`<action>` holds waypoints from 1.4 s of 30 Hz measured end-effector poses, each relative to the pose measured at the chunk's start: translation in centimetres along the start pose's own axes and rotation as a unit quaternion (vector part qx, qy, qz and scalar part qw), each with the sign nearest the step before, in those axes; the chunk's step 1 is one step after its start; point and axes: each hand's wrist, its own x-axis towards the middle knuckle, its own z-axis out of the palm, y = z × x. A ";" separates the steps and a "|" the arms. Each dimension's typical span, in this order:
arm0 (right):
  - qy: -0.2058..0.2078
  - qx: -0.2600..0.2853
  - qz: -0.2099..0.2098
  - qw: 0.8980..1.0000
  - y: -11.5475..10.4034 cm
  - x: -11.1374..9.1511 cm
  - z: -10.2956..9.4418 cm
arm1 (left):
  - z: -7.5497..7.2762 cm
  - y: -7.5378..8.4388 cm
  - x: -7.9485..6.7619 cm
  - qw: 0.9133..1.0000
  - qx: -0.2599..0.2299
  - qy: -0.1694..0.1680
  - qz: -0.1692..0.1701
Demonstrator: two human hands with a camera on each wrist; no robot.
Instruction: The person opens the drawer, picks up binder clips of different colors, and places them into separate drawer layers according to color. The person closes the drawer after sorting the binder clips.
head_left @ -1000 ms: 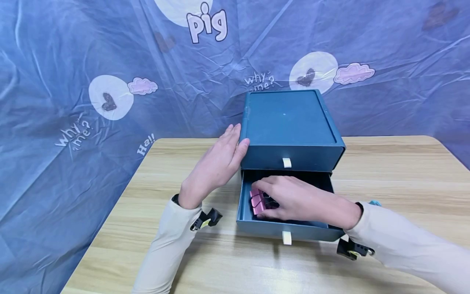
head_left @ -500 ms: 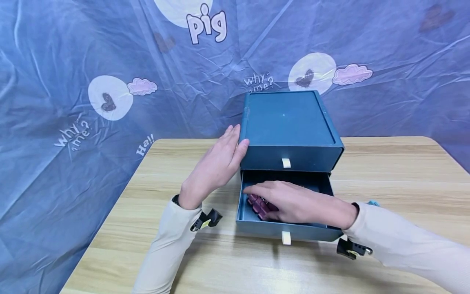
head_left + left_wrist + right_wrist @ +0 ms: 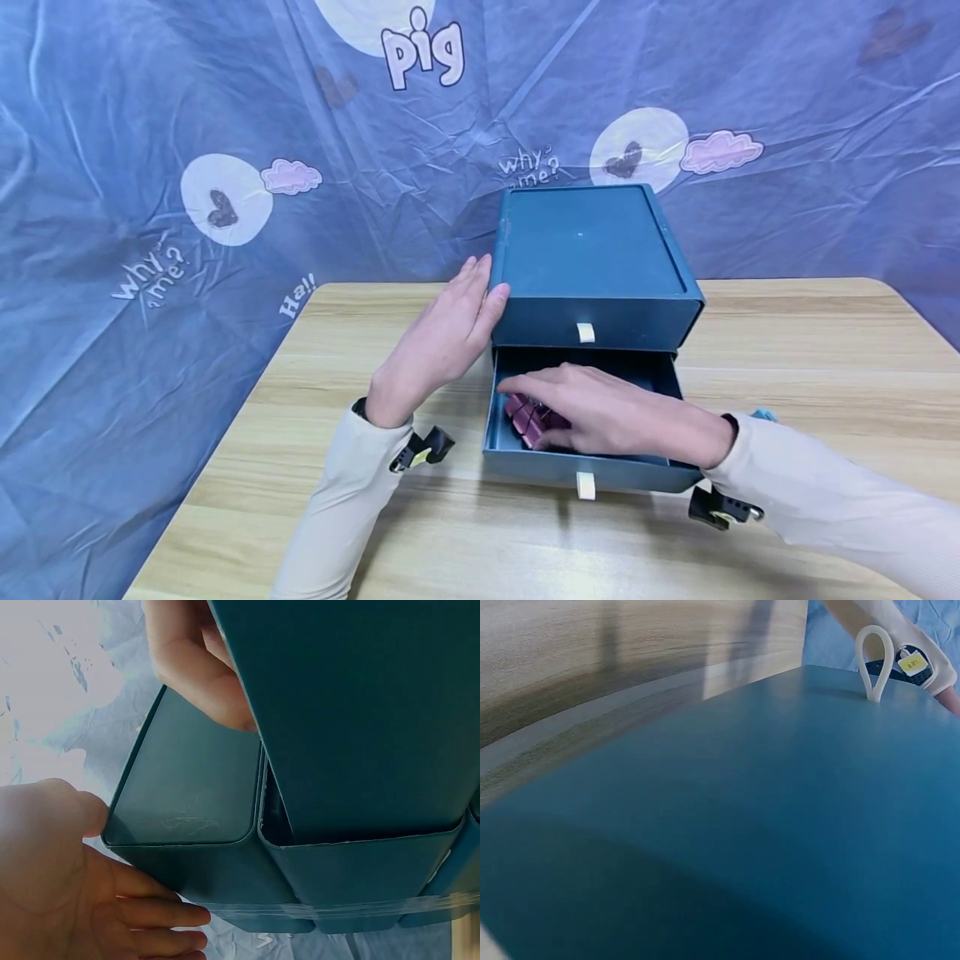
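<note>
A dark blue two-tier drawer cabinet (image 3: 592,250) stands on the table with its lower drawer (image 3: 592,468) pulled out. My left hand (image 3: 435,333) lies with straight fingers against the cabinet's left side; the left wrist view shows its palm side beside the upper tier. Inside the lower drawer, a pink binder clip (image 3: 525,422) with black wire handles lies at the left end. My right hand (image 3: 592,408) reaches over the clip, fingers spread loosely, thumb at the clip's near edge. Part of the clip is hidden under this hand. The right wrist view shows mostly the drawer front (image 3: 720,795).
A white pull tab (image 3: 586,333) marks the upper drawer and another white tab (image 3: 586,485) the lower one. Behind the right sleeve, a small teal thing (image 3: 763,414) shows on the wooden table (image 3: 300,467). A blue printed cloth (image 3: 420,167) hangs behind.
My right hand, which pinched the pink binder clip upright, has lowered it into the drawer and loosened its fingers. The clip now lies tilted. My left hand has stayed put.
</note>
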 end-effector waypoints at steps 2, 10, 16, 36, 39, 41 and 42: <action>0.008 -0.004 0.001 1.000 0.1 0.0 -0.1 | 0.0 0.0 0.0 1.000 0.001 -0.001 -0.001; 0.037 -0.045 0.025 0.998 0.9 -1.5 -1.3 | -0.1 0.1 0.1 1.000 0.003 -0.007 -0.002; 0.023 -0.047 0.036 0.998 0.9 -1.7 -1.7 | -0.2 0.1 0.0 1.000 0.002 -0.009 -0.008; -0.042 -0.033 -0.011 0.999 0.2 -0.6 -0.3 | -0.1 0.0 0.0 1.000 0.001 -0.009 -0.007; -0.046 -0.047 -0.017 0.998 0.3 -0.5 0.1 | -0.1 0.0 0.0 1.000 -0.001 -0.007 -0.007; -0.041 -0.055 -0.013 0.998 0.3 -0.5 0.2 | -0.1 0.0 0.0 1.000 -0.001 -0.005 -0.006; -0.037 -0.059 -0.009 0.998 0.3 -0.6 0.2 | 0.0 0.0 0.0 1.000 -0.002 -0.005 -0.006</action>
